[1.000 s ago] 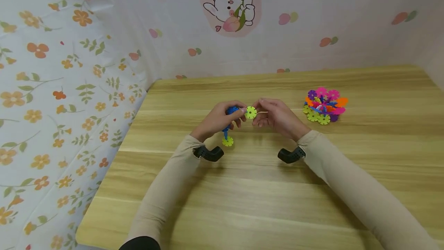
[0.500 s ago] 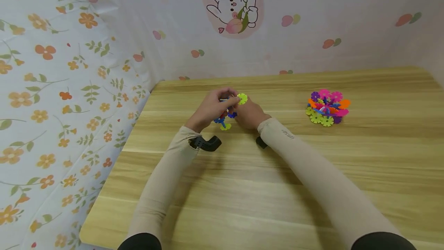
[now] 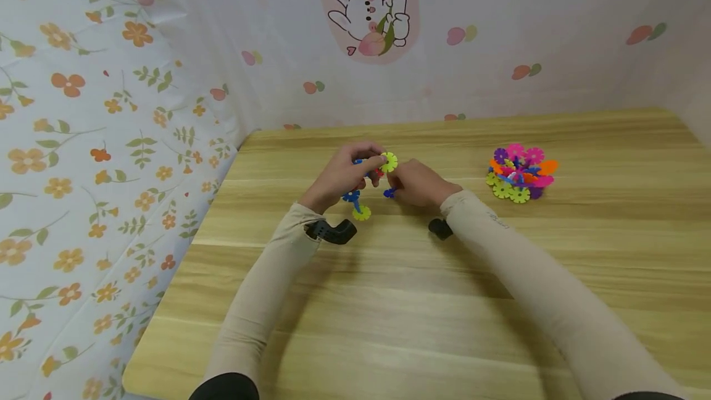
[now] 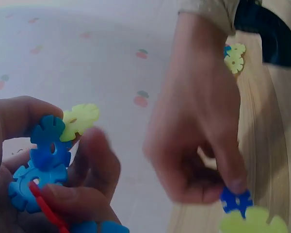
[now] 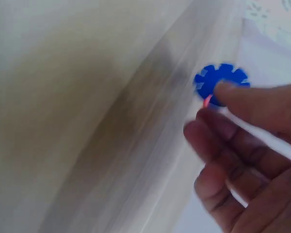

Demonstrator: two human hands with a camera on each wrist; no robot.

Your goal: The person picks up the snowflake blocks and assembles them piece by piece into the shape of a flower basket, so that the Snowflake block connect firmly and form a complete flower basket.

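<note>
My left hand [image 3: 343, 176] grips a joined string of notched snowflake discs. Blue discs [image 4: 39, 187] run along its palm, a yellow-green disc [image 3: 389, 162] stands out past the thumb, and a red disc [image 4: 47, 206] shows edge-on by the fingers. Below the hand, another yellow-green disc [image 3: 361, 212] hangs from the blue part. To the right, my right hand [image 3: 420, 183] pinches a dark blue disc [image 5: 218, 82] between thumb and fingers. A thin reddish bit shows beside that disc in the right wrist view. The two hands are a short gap apart.
A colourful cluster of joined snowflake discs [image 3: 521, 173] rests on the wooden table [image 3: 389, 313], toward the back right. Behind the table hangs a pale printed cloth [image 3: 266, 91], and a flowered cloth [image 3: 89, 215] covers the left side.
My right hand came left to meet the left hand, then drew back slightly right; a dark blue disc now shows in its fingers. The left hand keeps its string, shifted slightly away and left.
</note>
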